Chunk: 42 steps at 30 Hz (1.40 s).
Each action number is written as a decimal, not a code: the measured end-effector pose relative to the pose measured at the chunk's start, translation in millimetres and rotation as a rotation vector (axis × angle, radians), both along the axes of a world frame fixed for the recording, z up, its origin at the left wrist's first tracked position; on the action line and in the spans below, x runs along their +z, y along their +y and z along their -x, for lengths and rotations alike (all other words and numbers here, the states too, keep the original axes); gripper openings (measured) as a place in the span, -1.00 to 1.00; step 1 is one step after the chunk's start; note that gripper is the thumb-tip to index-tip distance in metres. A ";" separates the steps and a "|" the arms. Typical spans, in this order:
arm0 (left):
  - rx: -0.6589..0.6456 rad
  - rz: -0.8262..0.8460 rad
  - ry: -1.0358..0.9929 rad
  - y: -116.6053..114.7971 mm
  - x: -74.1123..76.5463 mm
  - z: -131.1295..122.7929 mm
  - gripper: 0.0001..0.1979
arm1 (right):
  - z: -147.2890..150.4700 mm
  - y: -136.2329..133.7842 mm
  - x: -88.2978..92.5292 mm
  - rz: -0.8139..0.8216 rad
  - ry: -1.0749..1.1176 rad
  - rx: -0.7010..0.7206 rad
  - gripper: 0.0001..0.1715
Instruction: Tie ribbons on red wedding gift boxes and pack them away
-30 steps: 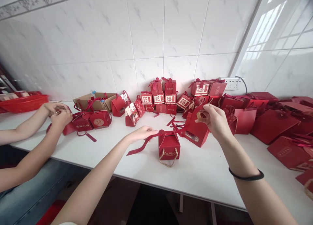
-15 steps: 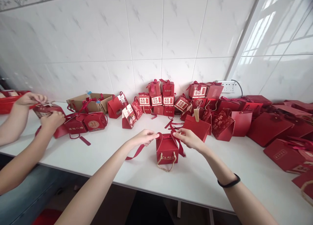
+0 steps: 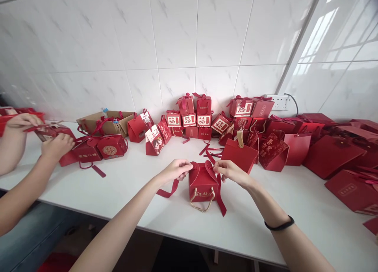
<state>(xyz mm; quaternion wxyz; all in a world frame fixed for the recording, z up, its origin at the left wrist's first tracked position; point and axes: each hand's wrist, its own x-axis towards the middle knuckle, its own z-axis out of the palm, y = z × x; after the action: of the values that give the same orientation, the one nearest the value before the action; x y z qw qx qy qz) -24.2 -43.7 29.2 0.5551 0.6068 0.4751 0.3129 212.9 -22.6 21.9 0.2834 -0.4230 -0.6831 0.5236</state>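
A small red gift box (image 3: 203, 188) with gold lettering and a gold rope handle stands upright near the table's front edge. My left hand (image 3: 177, 170) pinches at the box's upper left flap, where the red ribbon (image 3: 168, 193) passes; the ribbon's end trails to the left. At the upper right flap, the fingers of my right hand (image 3: 226, 170) are pinched on the ribbon, and its other end hangs down the box's right side. The two rounded flaps stand raised and a little apart at their tops.
Red gift boxes (image 3: 189, 120) are stacked by the wall, with red bags (image 3: 298, 146) at the right. An open cardboard box (image 3: 88, 122) stands back left. At the far left, another person's hands (image 3: 56, 146) hold a red box. Loose ribbons lie behind my box.
The flaps of my box have opened slightly apart, and the right ribbon end hangs lower and straighter. The view has shifted a little. The other person's hands have moved slightly.
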 end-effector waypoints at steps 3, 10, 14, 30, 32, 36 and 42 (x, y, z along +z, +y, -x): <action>-0.003 -0.005 0.000 -0.8 -0.6 0.3 -0.76 | -3.7 2.0 -1.7 0.015 0.058 0.014 -0.63; 0.002 -0.024 -0.003 0.8 -0.2 -0.1 -0.71 | -7.3 4.0 -7.3 0.118 0.124 0.091 -0.41; 0.015 -0.069 0.000 0.0 2.1 -0.8 -0.67 | -6.6 2.0 -5.0 0.048 0.185 0.025 -0.43; 0.012 -0.003 0.069 -3.5 11.5 13.0 -0.64 | -7.0 -3.9 4.9 0.040 0.196 -0.004 -0.49; -0.040 0.082 0.049 -3.0 15.6 23.6 -0.56 | -11.7 -4.0 10.0 0.060 0.226 0.013 -0.45; -0.085 0.169 -0.112 -2.7 27.9 49.1 -0.57 | -23.1 -3.4 22.9 0.068 0.326 -0.002 -0.41; 0.005 0.022 -0.269 -0.9 48.3 67.4 -0.64 | -30.7 -5.3 51.4 0.041 0.466 -0.095 -0.45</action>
<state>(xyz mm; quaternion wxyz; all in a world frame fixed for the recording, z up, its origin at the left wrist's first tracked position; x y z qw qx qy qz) -91.6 -44.5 77.5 0.6196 0.5521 0.4014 0.3875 243.6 -28.0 73.3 0.4490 -0.3279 -0.5678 0.6070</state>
